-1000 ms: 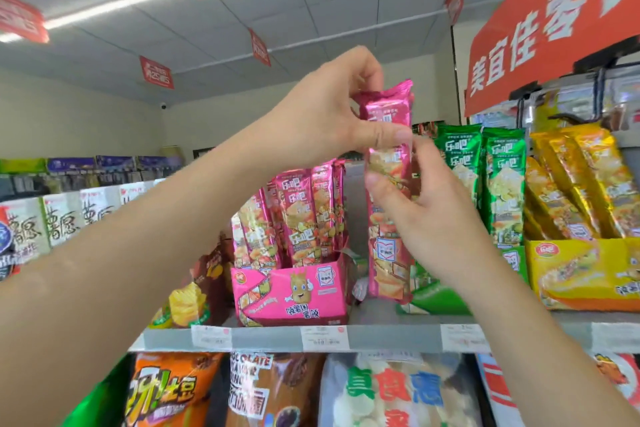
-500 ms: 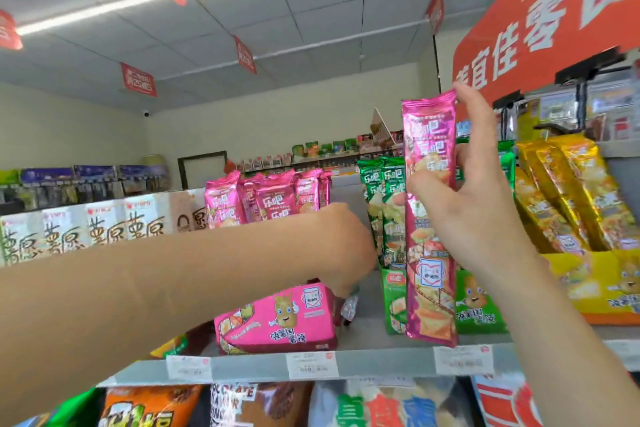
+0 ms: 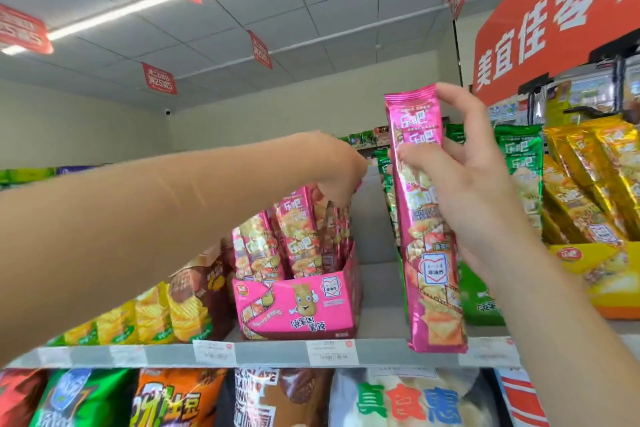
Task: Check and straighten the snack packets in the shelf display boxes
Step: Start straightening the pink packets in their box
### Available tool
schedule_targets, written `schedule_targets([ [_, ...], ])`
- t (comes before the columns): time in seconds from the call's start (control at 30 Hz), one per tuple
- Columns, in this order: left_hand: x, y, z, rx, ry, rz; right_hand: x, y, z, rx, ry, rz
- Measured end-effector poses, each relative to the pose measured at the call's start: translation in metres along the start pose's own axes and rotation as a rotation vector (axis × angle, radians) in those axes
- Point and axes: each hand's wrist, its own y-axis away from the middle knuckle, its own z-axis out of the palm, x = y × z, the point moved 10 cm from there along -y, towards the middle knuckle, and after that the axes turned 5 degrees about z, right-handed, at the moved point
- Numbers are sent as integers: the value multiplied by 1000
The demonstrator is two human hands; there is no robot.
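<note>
Pink packet (image 3: 427, 218) stands upright in the right hand (image 3: 481, 184), with the thumb on its front and the fingers curled behind. Under the left hand (image 3: 337, 166) sits the pink box (image 3: 298, 305) on the shelf (image 3: 270, 354). That hand reaches down onto the tops of the boxed packets (image 3: 298, 229); I cannot tell whether it pinches one. Green packets (image 3: 519, 156) stand just behind the right hand.

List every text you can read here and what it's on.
"乐吧": pink packet in the right hand.
"美宜佳": red overhead sign.
"真食惠": white bag, lower shelf.
"土豆": orange bag, lower shelf.
Price tags, hanging signs: too blurred to read.
</note>
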Motion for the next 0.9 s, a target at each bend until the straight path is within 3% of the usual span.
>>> schedule_targets([
  [0.07, -16, -3, 8, -122, 88, -3, 6, -7, 3, 6, -77, 16],
  [0.17, -36, -6, 9, -177, 288, 20, 8, -17, 8, 27, -180, 9],
  [0.33, -62, 0, 28, -251, 619, 4, -18, -30, 16, 90, -145, -216],
  [0.57, -79, 9, 38, -150, 700, 28, -9, -45, 46, 78, 29, -281],
  [0.77, -82, 18, 30, 92, 658, 73, 59, -39, 81, -75, 221, 20],
  [0.9, -87, 20, 34, 105, 694, 34, 89, -25, 94, -266, 334, 209],
])
